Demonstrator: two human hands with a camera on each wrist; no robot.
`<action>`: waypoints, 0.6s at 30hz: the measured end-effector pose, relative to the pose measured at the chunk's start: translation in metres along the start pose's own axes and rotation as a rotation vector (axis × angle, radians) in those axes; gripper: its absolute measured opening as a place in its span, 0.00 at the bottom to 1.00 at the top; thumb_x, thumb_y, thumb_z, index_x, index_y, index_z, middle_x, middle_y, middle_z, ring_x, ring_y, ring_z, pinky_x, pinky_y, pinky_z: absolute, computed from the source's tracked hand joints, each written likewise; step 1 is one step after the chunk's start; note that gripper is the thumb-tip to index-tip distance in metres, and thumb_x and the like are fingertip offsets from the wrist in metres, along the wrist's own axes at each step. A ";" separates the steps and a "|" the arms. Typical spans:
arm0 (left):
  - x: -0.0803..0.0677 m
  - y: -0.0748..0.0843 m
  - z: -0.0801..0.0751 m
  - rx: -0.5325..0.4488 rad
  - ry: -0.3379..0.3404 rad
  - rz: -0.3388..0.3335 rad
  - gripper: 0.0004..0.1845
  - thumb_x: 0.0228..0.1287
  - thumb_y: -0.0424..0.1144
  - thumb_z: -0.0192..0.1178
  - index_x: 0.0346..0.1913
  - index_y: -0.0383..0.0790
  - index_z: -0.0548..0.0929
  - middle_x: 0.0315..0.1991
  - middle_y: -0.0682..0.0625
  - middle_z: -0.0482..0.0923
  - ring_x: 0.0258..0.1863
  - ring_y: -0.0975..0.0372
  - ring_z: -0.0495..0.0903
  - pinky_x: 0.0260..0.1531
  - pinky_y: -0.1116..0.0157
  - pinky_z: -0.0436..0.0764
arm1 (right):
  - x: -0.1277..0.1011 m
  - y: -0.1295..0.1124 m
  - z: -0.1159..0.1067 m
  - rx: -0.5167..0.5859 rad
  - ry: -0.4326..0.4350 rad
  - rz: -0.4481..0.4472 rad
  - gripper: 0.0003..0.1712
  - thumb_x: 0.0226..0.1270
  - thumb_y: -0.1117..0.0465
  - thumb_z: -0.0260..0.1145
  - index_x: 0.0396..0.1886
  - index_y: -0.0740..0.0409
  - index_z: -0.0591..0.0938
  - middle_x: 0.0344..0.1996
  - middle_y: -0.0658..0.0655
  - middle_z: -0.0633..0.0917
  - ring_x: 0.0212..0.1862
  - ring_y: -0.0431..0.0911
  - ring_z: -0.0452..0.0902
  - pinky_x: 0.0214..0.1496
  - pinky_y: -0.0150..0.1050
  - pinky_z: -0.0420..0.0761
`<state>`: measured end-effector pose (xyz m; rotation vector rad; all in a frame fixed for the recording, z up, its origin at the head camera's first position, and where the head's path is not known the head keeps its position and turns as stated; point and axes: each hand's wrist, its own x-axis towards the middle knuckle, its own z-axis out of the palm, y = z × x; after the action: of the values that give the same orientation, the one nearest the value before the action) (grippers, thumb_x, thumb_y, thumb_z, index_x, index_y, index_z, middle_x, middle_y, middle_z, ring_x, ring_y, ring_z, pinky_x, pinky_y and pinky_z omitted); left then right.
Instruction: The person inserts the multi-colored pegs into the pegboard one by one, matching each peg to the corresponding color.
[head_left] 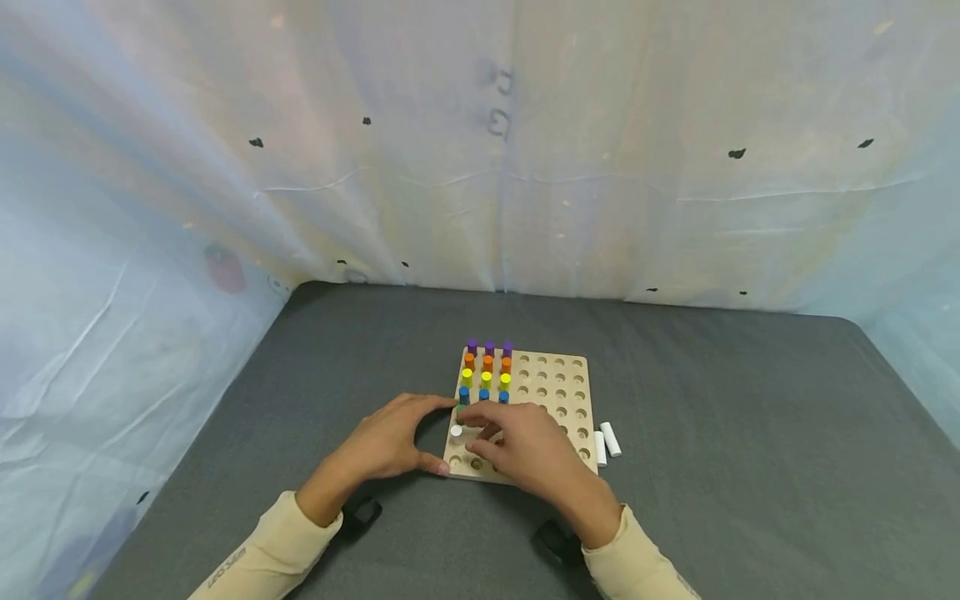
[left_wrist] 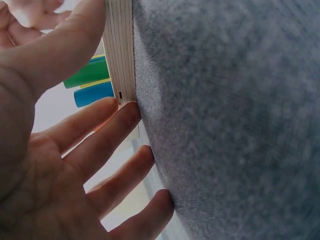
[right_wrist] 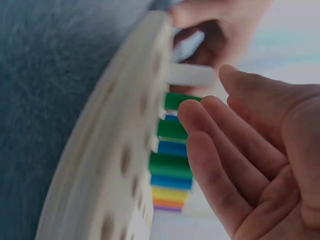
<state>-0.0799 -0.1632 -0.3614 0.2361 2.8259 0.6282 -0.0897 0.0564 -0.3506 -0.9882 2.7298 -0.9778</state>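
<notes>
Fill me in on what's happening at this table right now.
A person is working at a wooden pegboard on a grey table. Purple, orange, yellow, blue and green pegs stand in rows on its left columns. The left hand rests open against the board's left edge. The right hand hovers open over the near rows, beside a white peg standing in a hole. Two more white pegs lie on the table just right of the board.
</notes>
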 end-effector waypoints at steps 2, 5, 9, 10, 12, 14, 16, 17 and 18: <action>0.001 0.000 0.001 0.007 -0.001 -0.007 0.48 0.41 0.57 0.80 0.70 0.59 0.73 0.69 0.51 0.72 0.70 0.52 0.68 0.57 0.34 0.70 | -0.008 0.004 -0.007 0.032 0.020 0.031 0.16 0.64 0.57 0.72 0.52 0.48 0.85 0.44 0.46 0.90 0.39 0.38 0.87 0.34 0.30 0.80; 0.002 0.000 0.002 0.016 -0.002 -0.022 0.48 0.40 0.57 0.80 0.70 0.60 0.72 0.69 0.51 0.72 0.71 0.53 0.68 0.58 0.34 0.70 | -0.019 0.011 -0.015 -0.005 0.060 0.064 0.14 0.63 0.56 0.72 0.49 0.46 0.87 0.41 0.44 0.90 0.37 0.36 0.85 0.32 0.29 0.78; 0.003 0.001 0.002 0.013 -0.008 -0.020 0.48 0.41 0.57 0.80 0.70 0.60 0.72 0.69 0.52 0.72 0.71 0.53 0.68 0.58 0.34 0.70 | -0.037 0.023 -0.025 -0.082 0.099 0.112 0.12 0.62 0.54 0.73 0.46 0.43 0.87 0.37 0.39 0.89 0.34 0.31 0.82 0.33 0.30 0.77; 0.004 0.002 0.002 0.010 -0.008 -0.017 0.48 0.41 0.57 0.80 0.70 0.60 0.72 0.69 0.52 0.72 0.70 0.53 0.68 0.58 0.34 0.70 | -0.041 0.026 -0.028 -0.099 0.108 0.120 0.12 0.62 0.53 0.74 0.45 0.42 0.87 0.36 0.38 0.88 0.34 0.30 0.81 0.34 0.30 0.77; 0.004 0.002 0.002 0.007 -0.009 -0.014 0.48 0.41 0.57 0.80 0.70 0.59 0.72 0.69 0.52 0.72 0.70 0.54 0.68 0.58 0.35 0.71 | -0.050 0.032 -0.032 -0.124 0.117 0.140 0.12 0.61 0.52 0.74 0.45 0.40 0.87 0.35 0.36 0.87 0.34 0.28 0.80 0.35 0.31 0.78; 0.004 0.003 0.002 0.009 -0.012 -0.020 0.48 0.41 0.57 0.80 0.70 0.59 0.72 0.69 0.52 0.72 0.71 0.54 0.67 0.59 0.36 0.71 | -0.058 0.037 -0.037 -0.139 0.127 0.140 0.12 0.60 0.52 0.74 0.45 0.39 0.86 0.36 0.35 0.87 0.35 0.28 0.80 0.37 0.32 0.79; 0.003 0.003 0.002 0.011 -0.017 -0.029 0.48 0.41 0.56 0.80 0.71 0.59 0.72 0.69 0.52 0.72 0.71 0.54 0.67 0.59 0.36 0.70 | -0.064 0.043 -0.042 -0.158 0.138 0.143 0.12 0.60 0.52 0.75 0.44 0.38 0.86 0.36 0.35 0.87 0.34 0.28 0.79 0.36 0.32 0.78; 0.002 0.002 0.002 0.012 -0.020 -0.034 0.48 0.41 0.56 0.80 0.71 0.59 0.72 0.69 0.52 0.72 0.71 0.53 0.67 0.59 0.35 0.70 | -0.067 0.045 -0.045 -0.164 0.142 0.140 0.12 0.59 0.53 0.75 0.44 0.38 0.86 0.37 0.35 0.87 0.35 0.29 0.79 0.36 0.32 0.79; 0.002 0.002 0.002 0.014 -0.022 -0.037 0.48 0.41 0.56 0.80 0.71 0.59 0.72 0.69 0.52 0.72 0.71 0.53 0.67 0.59 0.35 0.70 | -0.070 0.048 -0.048 -0.170 0.147 0.137 0.13 0.59 0.53 0.75 0.44 0.39 0.86 0.38 0.36 0.87 0.35 0.30 0.80 0.36 0.32 0.79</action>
<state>-0.0809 -0.1604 -0.3624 0.1920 2.8076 0.5940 -0.0742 0.1526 -0.3509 -0.7651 2.9976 -0.8390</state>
